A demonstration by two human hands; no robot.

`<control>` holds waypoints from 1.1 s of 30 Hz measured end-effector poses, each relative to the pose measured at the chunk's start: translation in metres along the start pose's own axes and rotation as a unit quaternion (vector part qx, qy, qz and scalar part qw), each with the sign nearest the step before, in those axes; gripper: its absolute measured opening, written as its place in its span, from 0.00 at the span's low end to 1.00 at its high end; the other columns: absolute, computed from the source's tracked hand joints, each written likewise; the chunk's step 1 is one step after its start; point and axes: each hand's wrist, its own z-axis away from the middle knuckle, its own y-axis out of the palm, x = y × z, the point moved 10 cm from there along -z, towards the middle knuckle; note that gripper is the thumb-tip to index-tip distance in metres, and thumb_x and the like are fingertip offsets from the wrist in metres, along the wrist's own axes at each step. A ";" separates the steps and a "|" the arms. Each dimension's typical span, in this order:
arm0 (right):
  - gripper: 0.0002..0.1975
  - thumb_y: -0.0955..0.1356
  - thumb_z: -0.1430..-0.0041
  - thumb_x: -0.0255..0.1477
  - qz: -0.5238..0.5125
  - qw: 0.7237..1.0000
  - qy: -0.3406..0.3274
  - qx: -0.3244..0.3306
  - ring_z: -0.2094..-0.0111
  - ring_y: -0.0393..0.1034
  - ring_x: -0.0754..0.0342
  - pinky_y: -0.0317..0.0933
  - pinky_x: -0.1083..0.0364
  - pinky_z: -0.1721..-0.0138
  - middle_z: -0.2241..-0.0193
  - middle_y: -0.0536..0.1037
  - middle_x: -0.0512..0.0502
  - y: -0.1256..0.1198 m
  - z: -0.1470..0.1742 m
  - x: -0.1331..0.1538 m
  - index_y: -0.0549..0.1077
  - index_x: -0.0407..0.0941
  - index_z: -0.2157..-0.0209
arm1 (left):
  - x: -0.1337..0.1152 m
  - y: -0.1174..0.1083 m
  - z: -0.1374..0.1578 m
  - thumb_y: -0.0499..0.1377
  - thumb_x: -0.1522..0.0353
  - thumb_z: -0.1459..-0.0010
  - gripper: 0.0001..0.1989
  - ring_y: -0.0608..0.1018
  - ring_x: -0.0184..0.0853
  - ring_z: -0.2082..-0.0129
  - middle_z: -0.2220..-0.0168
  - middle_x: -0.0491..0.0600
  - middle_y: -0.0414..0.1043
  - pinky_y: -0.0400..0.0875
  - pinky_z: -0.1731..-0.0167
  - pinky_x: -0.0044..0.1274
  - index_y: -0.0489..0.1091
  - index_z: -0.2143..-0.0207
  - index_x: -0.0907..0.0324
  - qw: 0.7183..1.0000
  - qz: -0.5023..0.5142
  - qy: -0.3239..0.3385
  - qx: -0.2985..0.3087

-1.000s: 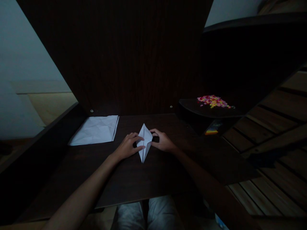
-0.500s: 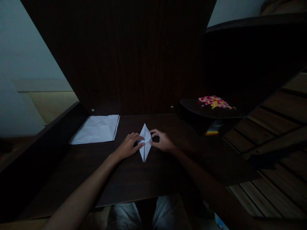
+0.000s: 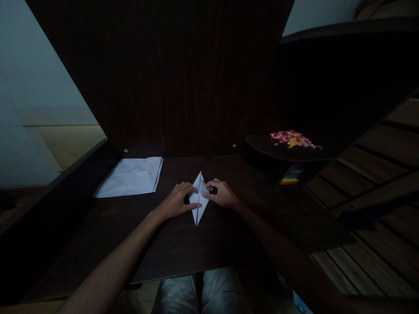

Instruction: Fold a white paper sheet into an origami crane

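Observation:
A white folded paper [image 3: 198, 213] in a narrow diamond shape lies on the dark desk in front of me, with a slit running down its lower half. My left hand [image 3: 178, 200] grips its left side, thumb on the lower face and fingers near the middle. On the other side, my right hand [image 3: 222, 193] pinches the right edge, its thumb lying on the paper by the centre and its fingers curled behind the edge. The paper's upper flap looks flat between the hands.
A stack of creased white sheets [image 3: 131, 176] lies at the desk's left. To the right, a rounded corner shelf [image 3: 262, 146] holds a pile of small colourful pieces [image 3: 293, 139]. Below it sits a yellow-orange item [image 3: 290, 180]. A raised panel [image 3: 55, 187] borders the desk's left side.
The raised upper right flap now lies flatter. The paper has shifted slightly towards me and tilted a little. My left thumb has slid lower, and my right thumb has moved inward onto the paper.

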 end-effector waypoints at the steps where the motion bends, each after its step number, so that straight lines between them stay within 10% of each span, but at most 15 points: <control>1: 0.07 0.71 0.52 0.31 0.005 1.000 -0.003 0.002 0.72 0.65 0.57 0.60 0.57 0.68 0.74 0.70 0.50 0.000 0.000 0.001 0.72 0.43 0.72 | -0.001 0.000 0.000 0.61 0.56 0.49 0.19 0.69 0.40 0.55 0.57 0.50 0.68 0.59 0.50 0.35 0.67 0.58 0.56 1.000 0.004 0.000 0.000; 10: 0.13 0.70 0.48 0.34 0.006 1.000 -0.005 0.012 0.76 0.60 0.59 0.55 0.59 0.73 0.80 0.66 0.53 -0.002 -0.001 0.009 0.68 0.43 0.80 | -0.004 0.001 0.001 0.63 0.57 0.52 0.19 0.68 0.42 0.52 0.55 0.49 0.68 0.55 0.47 0.38 0.69 0.59 0.55 1.000 0.018 -0.004 0.002; 33: 0.08 0.63 0.43 0.30 -0.060 0.989 0.011 -0.136 0.70 0.67 0.54 0.62 0.55 0.65 0.70 0.74 0.47 -0.028 0.004 0.022 0.72 0.45 0.64 | -0.036 0.004 0.000 0.61 0.60 0.48 0.15 0.68 0.42 0.54 0.51 0.53 0.62 0.59 0.51 0.35 0.69 0.58 0.55 0.998 -0.046 0.045 -0.001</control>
